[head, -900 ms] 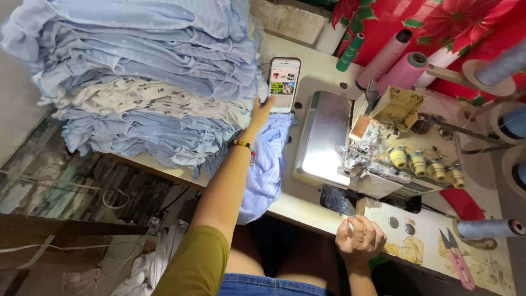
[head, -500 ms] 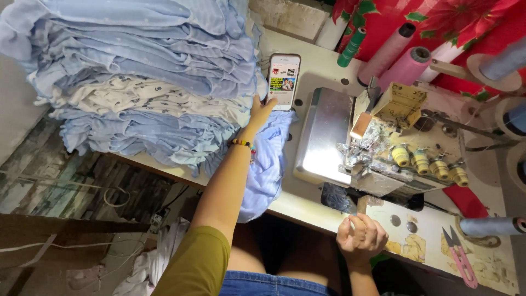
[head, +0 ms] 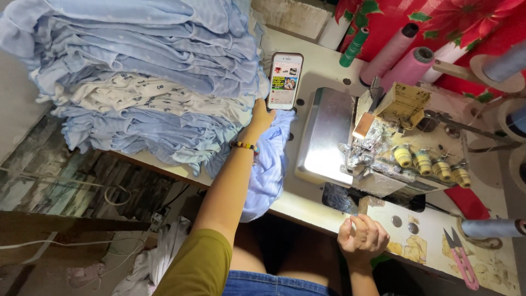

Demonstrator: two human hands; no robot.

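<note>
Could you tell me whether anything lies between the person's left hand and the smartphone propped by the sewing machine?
Nothing visible does. The left hand already reaches the lower edge of the smartphone, which leans against the stack of folded blue fabric. A loose blue cloth lies under the wrist, not between them. The right hand rests apart at the table's front edge.

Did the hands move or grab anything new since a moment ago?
Hardly anything changed. The left hand stays reached out at the bottom edge of the phone beside the pile of folded blue clothes, and the right hand stays loosely curled at the table's front edge below the sewing machine. Nothing was picked up or let go. The pink thread snips lie where they were.
</note>
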